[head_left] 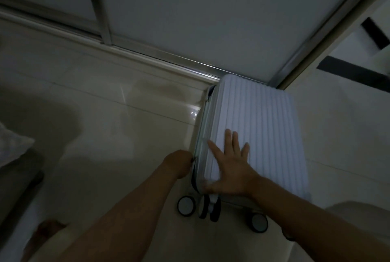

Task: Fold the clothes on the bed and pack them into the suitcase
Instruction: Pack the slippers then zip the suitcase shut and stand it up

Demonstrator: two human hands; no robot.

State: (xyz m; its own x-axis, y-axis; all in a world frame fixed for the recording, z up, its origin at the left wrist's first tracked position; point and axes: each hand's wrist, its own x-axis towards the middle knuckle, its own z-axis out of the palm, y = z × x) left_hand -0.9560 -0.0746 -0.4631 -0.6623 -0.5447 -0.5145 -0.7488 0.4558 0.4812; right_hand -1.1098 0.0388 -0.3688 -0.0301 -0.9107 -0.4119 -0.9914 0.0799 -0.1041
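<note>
Suitcase lying flat on floor by sliding door. Left hand curled at side seam, likely pinching zip pull. Right hand flat on top, fingers spread. Hold top down steady; run zip smoothly along seam, ease round corners.

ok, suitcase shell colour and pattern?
Suitcase: pale lavender-blue, lengthwise ribbed grooves. Head view, dim light.

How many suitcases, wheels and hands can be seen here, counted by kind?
Suitcase: 1
Wheels: 4
Hands: 2, left hand and right hand
Total: 7
</note>
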